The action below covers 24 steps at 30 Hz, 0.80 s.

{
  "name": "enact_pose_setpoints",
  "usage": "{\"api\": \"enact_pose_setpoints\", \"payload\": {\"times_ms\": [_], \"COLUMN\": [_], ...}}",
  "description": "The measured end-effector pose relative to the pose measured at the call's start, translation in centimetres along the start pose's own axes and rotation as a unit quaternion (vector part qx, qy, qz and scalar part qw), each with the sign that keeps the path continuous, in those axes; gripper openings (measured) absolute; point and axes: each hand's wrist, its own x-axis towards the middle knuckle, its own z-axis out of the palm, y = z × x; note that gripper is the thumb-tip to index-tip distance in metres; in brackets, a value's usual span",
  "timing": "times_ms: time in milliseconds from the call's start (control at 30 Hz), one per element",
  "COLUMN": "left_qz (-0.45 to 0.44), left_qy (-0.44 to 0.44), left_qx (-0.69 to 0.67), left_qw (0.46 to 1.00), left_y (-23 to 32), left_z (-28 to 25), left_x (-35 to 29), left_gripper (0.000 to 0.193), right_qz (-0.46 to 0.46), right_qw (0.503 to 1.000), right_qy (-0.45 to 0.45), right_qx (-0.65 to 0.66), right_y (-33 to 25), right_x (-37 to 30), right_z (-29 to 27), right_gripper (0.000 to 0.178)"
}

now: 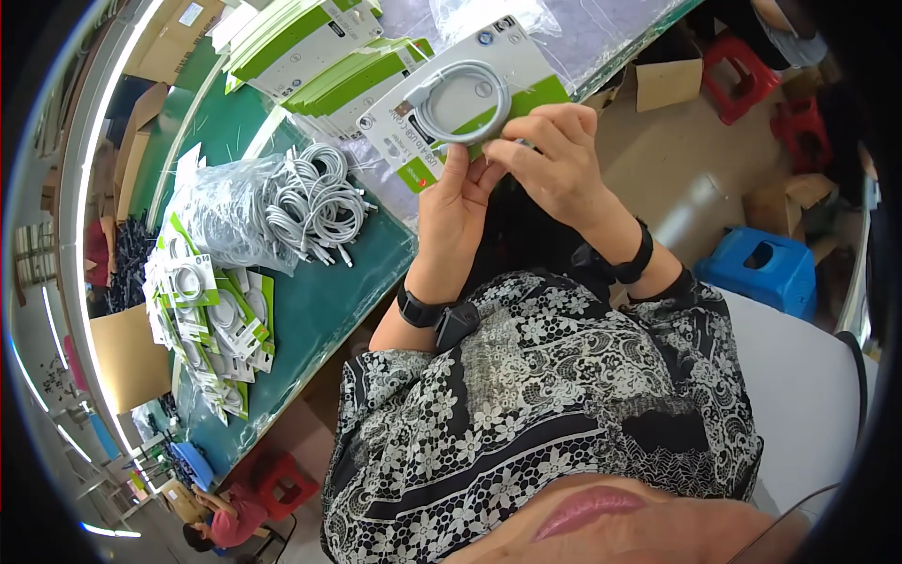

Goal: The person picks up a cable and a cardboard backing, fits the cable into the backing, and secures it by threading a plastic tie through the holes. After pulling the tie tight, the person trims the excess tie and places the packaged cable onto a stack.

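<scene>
A coiled light-grey USB cable [505, 105] lies against a white and green backing card [542, 91], held up over the table's edge. My left hand [453, 202] grips the card's lower edge, its thumb up by the coil. Close beside it, my right hand [561, 167] has its fingers pinched together at the card's lower edge, near the bottom of the coil. What lies between those fingertips, perhaps a small part of the cable or a tie, is too small to make out. Each wrist wears a black strap.
Stacks of green and white cards [305, 47] stand at the back of the green table [343, 301]. On the left lie a plastic bag [221, 211], a pile of coiled grey cables [319, 202] and a heap of carded cables [211, 324]. A blue stool [766, 268] stands at right.
</scene>
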Motion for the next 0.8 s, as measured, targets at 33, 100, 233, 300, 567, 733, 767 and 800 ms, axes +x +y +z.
{"api": "enact_pose_setpoints", "payload": {"times_ms": [33,100,233,300,567,733,767,800], "left_qz": [0.004,0.029,0.060,0.067,0.084,0.080,0.071,0.062], "left_qy": [-0.004,-0.015,-0.041,-0.051,-0.121,-0.131,-0.128,-0.120], "left_qx": [-0.005,0.043,0.073,0.076,0.101,0.099,0.095,0.092], "left_qw": [1.000,0.999,0.995,0.994,0.984,0.983,0.985,0.986], "left_y": [0.0,0.0,0.2,0.1,-0.4,-0.4,-0.4,-0.5], "left_z": [0.3,0.7,0.8,0.7,1.0,-0.3,-0.4,-0.2], "left_x": [-0.2,-0.6,-0.4,-0.4,0.7,-0.3,-0.2,-0.5], "left_gripper": [0.029,0.029,0.030,0.030,0.032,0.040,0.040,0.041], "right_qz": [-0.010,-0.013,-0.015,-0.023,-0.037,-0.016,-0.016,-0.015], "right_qw": [1.000,1.000,0.998,0.999,0.999,0.998,0.998,0.998], "right_qy": [0.000,0.020,0.042,-0.001,-0.003,0.010,0.009,0.005], "right_qx": [0.002,0.019,0.045,0.026,0.034,0.060,0.061,0.065], "right_y": [0.0,-0.1,0.3,0.7,2.3,1.4,1.3,1.1], "right_x": [0.0,0.3,0.8,0.9,1.3,1.0,1.0,0.9], "right_z": [0.0,-0.1,0.0,0.1,-1.0,-1.0,-1.1,-1.4], "right_gripper": [0.025,0.024,0.022,0.022,0.018,0.017,0.017,0.017]}}
